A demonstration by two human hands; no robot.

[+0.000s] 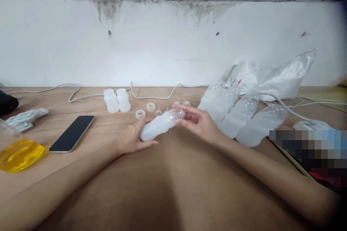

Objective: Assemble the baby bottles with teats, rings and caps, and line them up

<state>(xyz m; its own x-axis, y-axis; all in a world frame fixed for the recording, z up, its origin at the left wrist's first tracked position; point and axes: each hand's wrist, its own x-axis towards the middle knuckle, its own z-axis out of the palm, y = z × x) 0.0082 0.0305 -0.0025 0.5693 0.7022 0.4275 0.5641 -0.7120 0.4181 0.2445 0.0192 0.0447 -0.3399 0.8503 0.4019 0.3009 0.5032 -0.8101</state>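
A frosted white baby bottle (157,127) with a clear cap lies tilted between my hands, above the wooden table. My left hand (130,138) is wrapped round its base end. The fingers of my right hand (196,121) pinch the clear cap end. Just behind, a clear ring (140,114), another ring (150,107) and a clear nipple (158,111) rest on the table; more small clear pieces are partly hidden by my right hand. Two white bottle bodies (117,100) stand side by side farther back. Several capped bottles (251,124) lie to the right.
A phone (72,133) lies on the left, near a bag of yellow liquid (21,155) and some small packets (25,118). Clear plastic bags (271,79) lean against the wall at back right. A white cable (154,97) runs along the table's back.
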